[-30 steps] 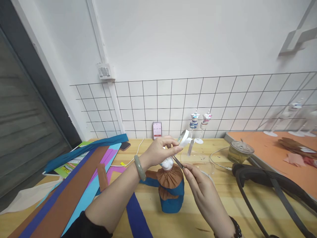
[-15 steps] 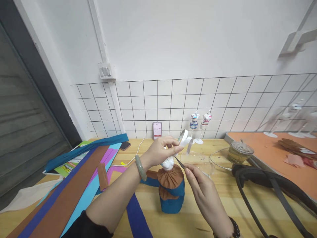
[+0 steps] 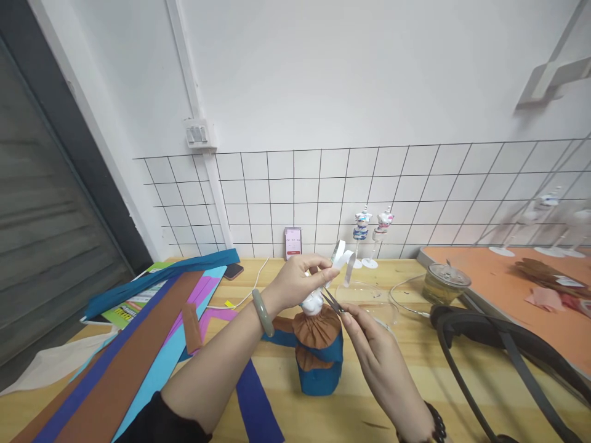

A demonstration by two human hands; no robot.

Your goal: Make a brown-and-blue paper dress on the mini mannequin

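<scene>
The left hand [image 3: 309, 275] pinches a white strip [image 3: 342, 259] up above the dummy [image 3: 318, 332], maybe to keep it steady, while the right hand [image 3: 369, 338] grips a dark tool [image 3: 334, 304] beside the dummy's top, pointing at the strip.

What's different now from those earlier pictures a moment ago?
The white strip in the left hand has shifted slightly left, its loop looking narrower. The scissors in the right hand, which looked closed half a second ago, now look slightly open. Neither hand let go of anything; the dressed figure stays in place.
</scene>
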